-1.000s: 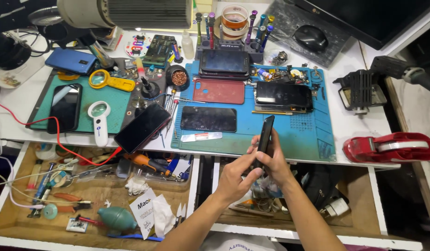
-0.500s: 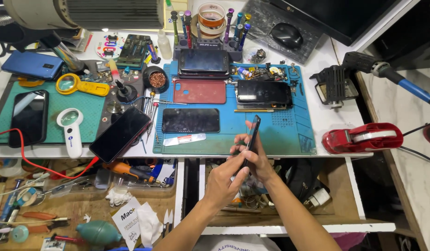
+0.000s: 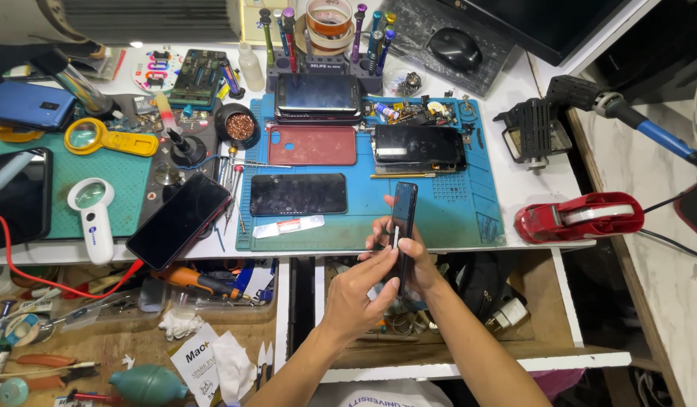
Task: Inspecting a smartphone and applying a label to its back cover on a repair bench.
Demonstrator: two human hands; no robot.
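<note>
My right hand holds a black smartphone upright and edge-on over the front edge of the blue work mat. My left hand reaches up from the left, its fingertips pinching at the phone's lower side edge; something small and pale shows there, too small to identify. A black phone lies flat on the mat just left of my hands, with a red back cover behind it and a dark phone to the right of that.
A red tape dispenser and a black soldering stand sit at the right. Another black phone lies diagonally left of the mat, beside a green mat with a white loupe. Open drawers full of tools lie below.
The phone has turned from showing part of its face to nearly edge-on, and my left fingers have closed in on its side. The view has drifted, shifting the bench leftward in the picture.
</note>
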